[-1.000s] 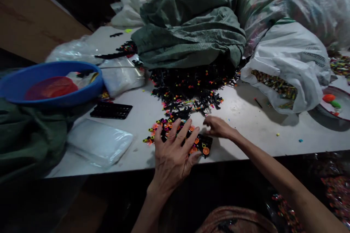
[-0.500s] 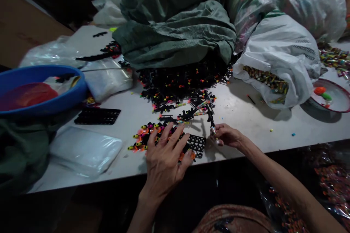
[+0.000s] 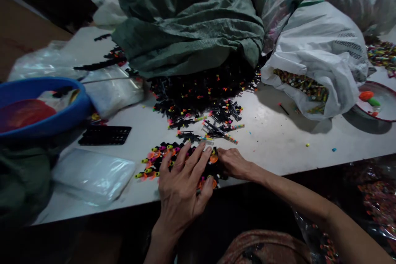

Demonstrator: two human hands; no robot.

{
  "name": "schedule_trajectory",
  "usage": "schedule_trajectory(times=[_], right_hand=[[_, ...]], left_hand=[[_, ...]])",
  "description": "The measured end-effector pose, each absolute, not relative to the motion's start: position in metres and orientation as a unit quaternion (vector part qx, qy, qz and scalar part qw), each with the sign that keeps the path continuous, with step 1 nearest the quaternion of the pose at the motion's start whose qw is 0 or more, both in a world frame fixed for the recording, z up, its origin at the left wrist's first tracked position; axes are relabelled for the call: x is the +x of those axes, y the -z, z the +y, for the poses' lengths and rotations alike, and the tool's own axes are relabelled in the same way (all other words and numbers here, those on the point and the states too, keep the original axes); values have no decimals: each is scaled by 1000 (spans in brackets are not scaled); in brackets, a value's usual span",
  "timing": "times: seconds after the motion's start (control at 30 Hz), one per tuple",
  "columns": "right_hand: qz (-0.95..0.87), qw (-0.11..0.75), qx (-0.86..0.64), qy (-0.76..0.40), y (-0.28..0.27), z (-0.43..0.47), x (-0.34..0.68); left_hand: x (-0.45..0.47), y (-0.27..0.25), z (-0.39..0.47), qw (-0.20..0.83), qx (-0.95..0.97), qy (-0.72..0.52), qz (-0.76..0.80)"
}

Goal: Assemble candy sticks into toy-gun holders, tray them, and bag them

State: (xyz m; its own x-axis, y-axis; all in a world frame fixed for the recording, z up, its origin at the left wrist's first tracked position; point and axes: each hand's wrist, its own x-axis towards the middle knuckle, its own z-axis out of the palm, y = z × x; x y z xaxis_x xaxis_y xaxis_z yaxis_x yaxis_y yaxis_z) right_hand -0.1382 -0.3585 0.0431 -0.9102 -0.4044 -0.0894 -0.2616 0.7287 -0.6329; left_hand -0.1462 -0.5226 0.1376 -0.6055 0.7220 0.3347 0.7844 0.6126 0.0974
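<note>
Pieces with orange parts (image 3: pixel 153 155) are partly covered by the spread left hand (image 3: pixel 185 176) on the table (image 3: pixel 272 132), probably so that slipping is prevented; the right hand (image 3: pixel 234 163) is curled at their right end, whether anything is gripped cannot be told; a black heap (image 3: pixel 198 90) is placed beyond, perhaps for easy reach

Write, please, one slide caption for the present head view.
Left hand spread over colourful parts; right hand close beside; green cloth bundle behind.

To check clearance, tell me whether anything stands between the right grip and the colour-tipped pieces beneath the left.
Nothing visible does: the right grip is at the right end of the colour-tipped pieces. The left grip lies over their middle.
</note>
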Motion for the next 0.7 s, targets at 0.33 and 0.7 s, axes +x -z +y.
schedule_trajectory(times=[0.33, 0.7], right_hand=[[865, 122, -92, 479, -27, -346, -150], [922, 142, -216, 287, -44, -359, -147]], left_hand=[[-143, -137, -528, 140, -428, 118, -885], [-147, -137, -530, 131, -438, 113, -882]])
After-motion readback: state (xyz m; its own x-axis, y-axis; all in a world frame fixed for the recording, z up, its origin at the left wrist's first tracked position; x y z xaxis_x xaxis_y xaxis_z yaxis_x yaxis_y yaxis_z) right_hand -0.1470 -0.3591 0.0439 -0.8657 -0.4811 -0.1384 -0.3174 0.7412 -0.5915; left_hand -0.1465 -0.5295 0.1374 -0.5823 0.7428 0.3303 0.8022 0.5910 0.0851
